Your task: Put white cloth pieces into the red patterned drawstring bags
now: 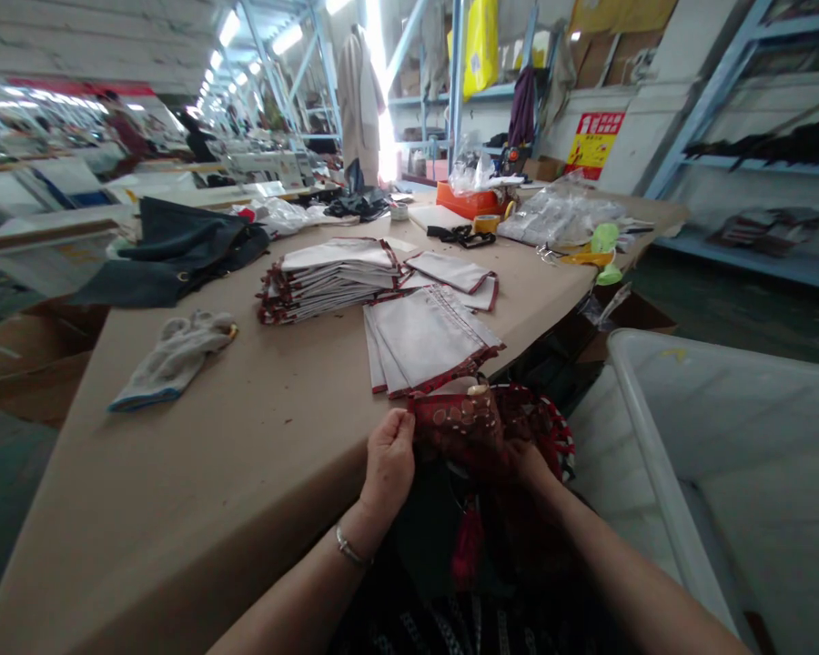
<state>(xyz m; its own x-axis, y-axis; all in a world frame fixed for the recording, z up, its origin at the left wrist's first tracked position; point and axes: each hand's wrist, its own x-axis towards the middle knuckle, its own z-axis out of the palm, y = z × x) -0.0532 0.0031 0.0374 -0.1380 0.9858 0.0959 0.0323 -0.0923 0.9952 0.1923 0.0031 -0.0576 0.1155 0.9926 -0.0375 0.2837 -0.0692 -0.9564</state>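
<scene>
A dark red patterned cloth bag [460, 423] hangs at the table's front edge, a red tassel [467, 546] dangling below it. My left hand [390, 455] pinches the left end of its upper edge between thumb and fingers. Deeper in the red fabric is my right hand [529, 462], its fingers partly hidden as they close on the cloth. Just beyond the bag, a few white cloth panels with dark red edges [427, 332] lie fanned out. Behind them stands a thick stack of similar folded pieces [334, 273], with more pieces [454, 273] to its right.
A grey work glove [177, 355] lies on the brown-covered table [197, 491]. Dark fabric [177, 246] sits at the left edge. An orange box [464, 200], tape roll [486, 224] and plastic bags [560, 214] are farther back. A large white bin [628, 382] stands at right.
</scene>
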